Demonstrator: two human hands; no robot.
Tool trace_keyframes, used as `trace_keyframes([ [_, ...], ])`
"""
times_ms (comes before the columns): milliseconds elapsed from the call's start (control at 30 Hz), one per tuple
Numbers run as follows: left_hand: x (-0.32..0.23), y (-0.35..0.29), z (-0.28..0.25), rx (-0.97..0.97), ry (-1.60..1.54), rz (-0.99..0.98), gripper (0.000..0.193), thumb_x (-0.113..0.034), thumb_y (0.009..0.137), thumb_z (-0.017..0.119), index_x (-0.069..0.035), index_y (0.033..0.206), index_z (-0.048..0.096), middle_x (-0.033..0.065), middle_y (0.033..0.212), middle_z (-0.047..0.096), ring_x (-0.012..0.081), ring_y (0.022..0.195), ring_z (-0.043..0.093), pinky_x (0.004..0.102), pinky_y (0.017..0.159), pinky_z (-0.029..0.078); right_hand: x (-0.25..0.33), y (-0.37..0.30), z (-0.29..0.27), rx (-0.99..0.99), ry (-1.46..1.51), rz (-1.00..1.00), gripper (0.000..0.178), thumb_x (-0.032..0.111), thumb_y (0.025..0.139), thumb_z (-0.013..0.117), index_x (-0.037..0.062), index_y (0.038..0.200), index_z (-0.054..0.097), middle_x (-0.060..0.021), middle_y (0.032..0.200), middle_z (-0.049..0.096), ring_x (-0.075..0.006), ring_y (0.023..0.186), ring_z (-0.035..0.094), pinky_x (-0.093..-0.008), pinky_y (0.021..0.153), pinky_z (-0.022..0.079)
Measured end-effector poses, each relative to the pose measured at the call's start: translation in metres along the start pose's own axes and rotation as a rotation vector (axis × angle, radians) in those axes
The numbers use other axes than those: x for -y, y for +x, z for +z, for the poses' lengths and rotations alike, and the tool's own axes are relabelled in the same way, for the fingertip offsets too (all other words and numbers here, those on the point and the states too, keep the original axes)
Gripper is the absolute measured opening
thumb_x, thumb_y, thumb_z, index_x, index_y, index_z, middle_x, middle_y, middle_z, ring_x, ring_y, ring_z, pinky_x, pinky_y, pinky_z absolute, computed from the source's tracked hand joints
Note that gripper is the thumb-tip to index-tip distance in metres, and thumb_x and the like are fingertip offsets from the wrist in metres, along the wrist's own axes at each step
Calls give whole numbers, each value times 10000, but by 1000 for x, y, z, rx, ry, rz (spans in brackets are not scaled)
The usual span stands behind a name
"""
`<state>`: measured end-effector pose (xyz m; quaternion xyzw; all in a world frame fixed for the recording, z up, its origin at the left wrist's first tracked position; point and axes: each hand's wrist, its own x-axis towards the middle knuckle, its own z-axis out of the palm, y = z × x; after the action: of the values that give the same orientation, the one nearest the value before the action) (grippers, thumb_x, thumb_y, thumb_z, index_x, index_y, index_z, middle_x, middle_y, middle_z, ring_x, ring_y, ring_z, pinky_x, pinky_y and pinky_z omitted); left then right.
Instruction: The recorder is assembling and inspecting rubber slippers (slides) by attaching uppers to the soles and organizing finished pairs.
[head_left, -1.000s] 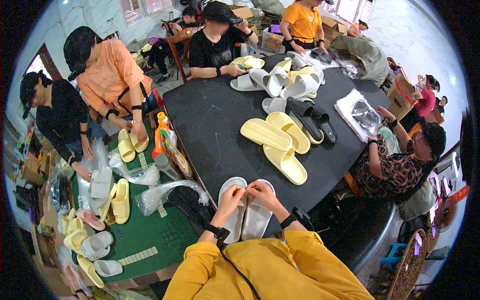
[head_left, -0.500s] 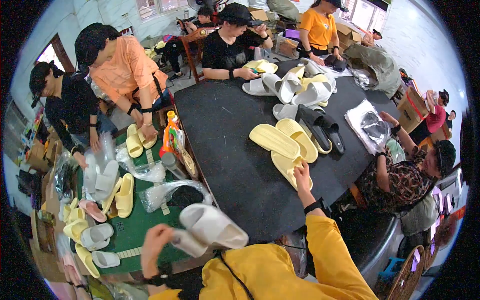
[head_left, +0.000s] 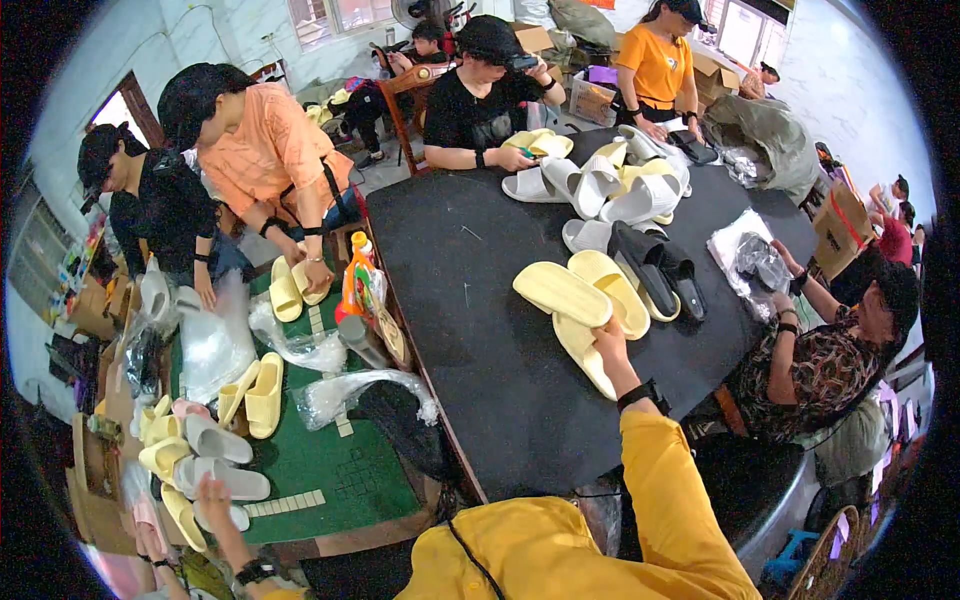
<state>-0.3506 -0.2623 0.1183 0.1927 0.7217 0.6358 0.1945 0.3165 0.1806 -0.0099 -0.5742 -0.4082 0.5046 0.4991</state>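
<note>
The right hand keeps its fingers narrow and holds at the edge of two crossed yellow slippers, which lie on the black table. Just behind them is another yellow slipper, and next to this one the black slippers. The left hand is over the grey slippers on the green table; it is blurred, so I cannot tell if it grips one. Yellow slides lie farther along the same green surface.
</note>
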Motion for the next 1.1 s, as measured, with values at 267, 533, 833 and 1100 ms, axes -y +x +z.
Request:
trace_keyframes([
  [267,36,-96,159,355,18,-349,326,-173,880,560,-39,1175,522,78,1215,517,196,989,569,315,835,474,69,-118,52,79,-537,-244,442,80,818,561,134,1255,520,-89,675,515,-171,575,468,-324,567,420],
  [533,54,-142,253,905,82,-353,404,-261,924,548,-31,1250,489,95,1185,546,200,997,587,324,856,468,49,-235,72,662,-513,-76,584,90,845,572,143,1381,347,-133,765,564,-216,702,563,-348,629,477],
  [833,53,-188,319,1059,186,-33,996,-200,805,712,-61,1458,-27,242,1272,351,194,884,573,311,739,500,82,-239,91,820,-629,-49,567,35,839,544,78,1376,366,-193,901,646,-254,791,649,-347,727,524],
  [1100,37,-211,338,1084,604,289,993,-310,728,750,-109,1463,114,203,1111,350,342,940,502,371,781,477,-15,-170,47,138,-822,-472,309,171,772,687,10,1016,590,-144,897,594,-271,850,585,-356,674,488],
])
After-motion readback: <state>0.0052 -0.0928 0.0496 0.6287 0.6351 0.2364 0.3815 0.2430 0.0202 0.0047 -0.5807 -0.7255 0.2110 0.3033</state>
